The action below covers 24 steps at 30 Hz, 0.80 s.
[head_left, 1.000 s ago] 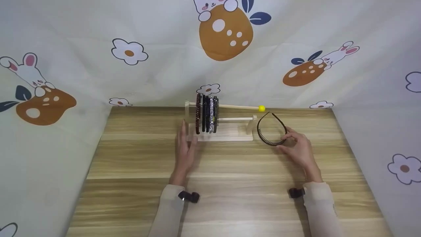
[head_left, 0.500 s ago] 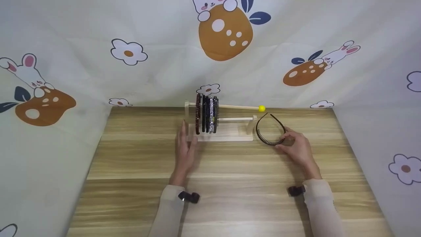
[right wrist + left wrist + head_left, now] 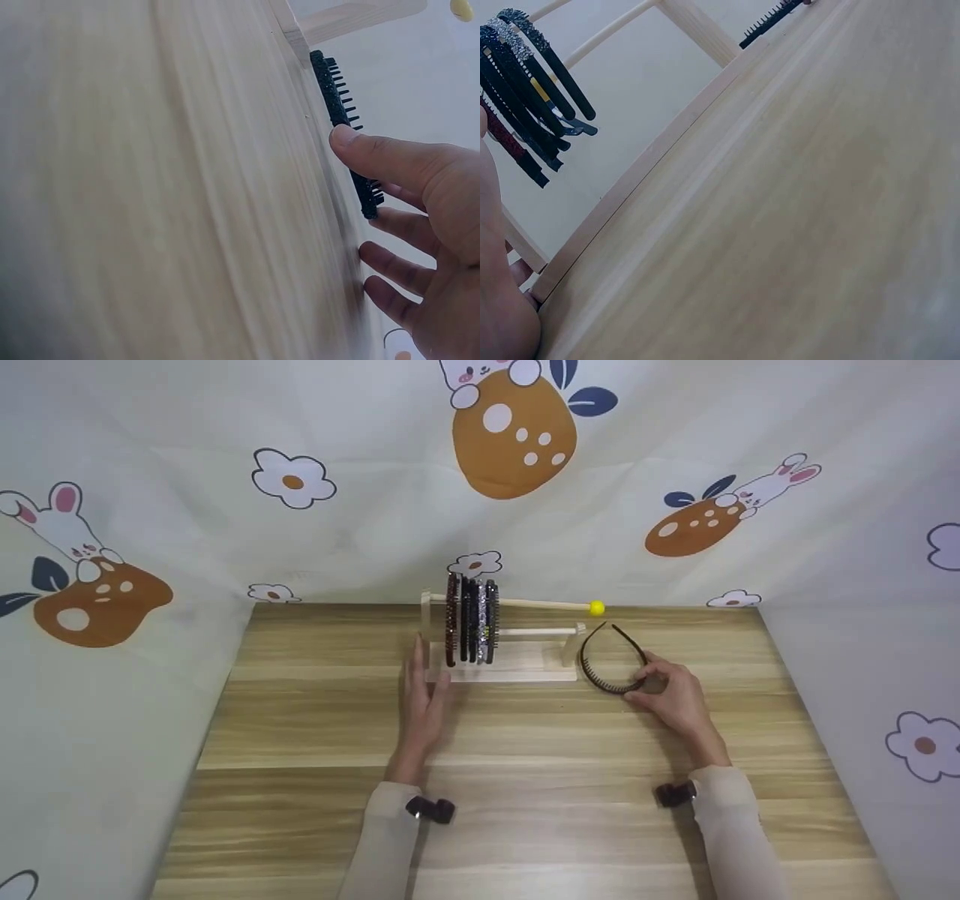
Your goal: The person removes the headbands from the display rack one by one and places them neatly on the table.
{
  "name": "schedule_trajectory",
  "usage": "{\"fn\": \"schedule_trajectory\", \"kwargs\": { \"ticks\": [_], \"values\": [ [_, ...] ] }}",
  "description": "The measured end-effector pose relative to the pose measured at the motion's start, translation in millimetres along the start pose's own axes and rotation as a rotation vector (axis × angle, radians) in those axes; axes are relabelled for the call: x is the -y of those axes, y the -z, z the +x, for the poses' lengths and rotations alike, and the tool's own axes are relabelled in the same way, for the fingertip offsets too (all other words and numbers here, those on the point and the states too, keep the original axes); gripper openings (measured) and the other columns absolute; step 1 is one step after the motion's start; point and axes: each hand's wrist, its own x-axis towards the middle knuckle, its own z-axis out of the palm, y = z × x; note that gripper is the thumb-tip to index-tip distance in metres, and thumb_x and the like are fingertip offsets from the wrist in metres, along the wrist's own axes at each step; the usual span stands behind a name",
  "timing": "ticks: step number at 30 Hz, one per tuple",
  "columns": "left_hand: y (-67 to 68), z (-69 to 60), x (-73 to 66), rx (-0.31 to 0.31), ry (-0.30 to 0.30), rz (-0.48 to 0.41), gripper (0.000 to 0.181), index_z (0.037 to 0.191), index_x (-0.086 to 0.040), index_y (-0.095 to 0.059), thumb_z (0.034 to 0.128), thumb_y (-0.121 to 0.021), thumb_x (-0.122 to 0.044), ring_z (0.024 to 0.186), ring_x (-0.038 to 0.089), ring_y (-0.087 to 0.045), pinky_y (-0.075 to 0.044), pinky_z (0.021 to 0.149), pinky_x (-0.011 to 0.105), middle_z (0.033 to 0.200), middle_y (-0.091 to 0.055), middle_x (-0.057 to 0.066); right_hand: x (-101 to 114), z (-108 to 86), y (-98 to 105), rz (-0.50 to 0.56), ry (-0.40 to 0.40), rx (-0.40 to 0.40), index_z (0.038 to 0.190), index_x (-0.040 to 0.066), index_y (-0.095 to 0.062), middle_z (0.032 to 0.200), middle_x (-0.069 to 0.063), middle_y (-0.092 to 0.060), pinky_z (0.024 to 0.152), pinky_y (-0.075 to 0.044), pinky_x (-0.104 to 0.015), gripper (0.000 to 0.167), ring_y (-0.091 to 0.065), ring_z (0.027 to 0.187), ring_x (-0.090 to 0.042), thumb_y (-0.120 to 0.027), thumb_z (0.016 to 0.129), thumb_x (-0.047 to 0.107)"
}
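Your right hand point(image 3: 427, 217) is pinching the band point(image 3: 333, 101) between thumb and finger, other fingers spreading loosely off it. Over the last second you're shifting it slightly left, so the band is now sitting just beside the right end of the rack point(image 3: 517, 676); whether it's touching, can't tell. Its tips are pointing away from you, near the yellow ball point(image 3: 597, 608) capping the rear bar. Meaning, as judged: it's getting closer to the rack but isn't hanging on any bar. Your left hand point(image 3: 424, 716) isn't moving noticeably; it's resting straight-fingered at the rack's left end, likely steadying it. The hung bands point(image 3: 471, 622) are staying bunched near that end, leaving the bars' right stretch showing. The rack is standing on the table point(image 3: 525, 780).
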Motion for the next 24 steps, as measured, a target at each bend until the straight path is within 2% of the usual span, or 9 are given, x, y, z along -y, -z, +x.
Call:
{"fn": "schedule_trajectory", "kwargs": {
  "ticks": [6, 12, 16, 24],
  "values": [
    [-0.6, 1.0, 0.0, -0.012, -0.032, -0.001, 0.079, 0.180, -0.027, -0.012, 0.1142, -0.045, -0.055, 0.167, 0.054, -0.012, -0.009, 0.125, 0.086, 0.185, -0.015, 0.017, -3.5, 1.4, -2.5, 0.001, 0.030, 0.003, 0.104, -0.002, -0.079, 0.148, -0.032, -0.066, 0.130, -0.032, -0.061, 0.032, -0.054, 0.145, -0.055, -0.099, 0.079, 0.002],
    [0.0, 1.4, 1.4, -0.018, -0.054, 0.000, 0.078, 0.180, -0.030, -0.012, 0.1141, -0.046, -0.056, 0.166, 0.052, -0.016, -0.013, 0.125, 0.086, 0.185, -0.014, 0.017, -5.8, 1.9, -5.7, 0.022, 0.062, -0.008, 0.102, -0.004, -0.079, 0.138, -0.035, -0.070, 0.130, -0.032, -0.062, 0.031, -0.056, 0.142, -0.056, -0.099, 0.078, -0.001],
    [-0.1, 1.5, 1.8, -0.014, -0.043, 0.000, 0.079, 0.180, -0.031, -0.012, 0.1138, -0.046, -0.058, 0.166, 0.052, -0.016, -0.014, 0.125, 0.086, 0.185, -0.012, 0.017, -5.4, 1.5, -6.5, 0.027, 0.064, -0.008, 0.102, -0.004, -0.079, 0.142, -0.036, -0.068, 0.131, -0.031, -0.062, 0.032, -0.054, 0.144, -0.056, -0.098, 0.078, -0.002],
    [0.2, 0.8, 0.8, 0.001, 0.000, -0.030, 0.082, 0.179, -0.026, -0.013, 0.1132, -0.045, -0.063, 0.167, 0.056, -0.004, -0.007, 0.125, 0.087, 0.185, -0.007, 0.019, -2.4, -2.0, -6.1, -0.021, -0.008, 0.016, 0.108, 0.000, -0.079, 0.156, -0.033, -0.059, 0.129, -0.031, -0.061, 0.032, -0.046, 0.148, -0.054, -0.097, 0.082, 0.003]
  ]
}}
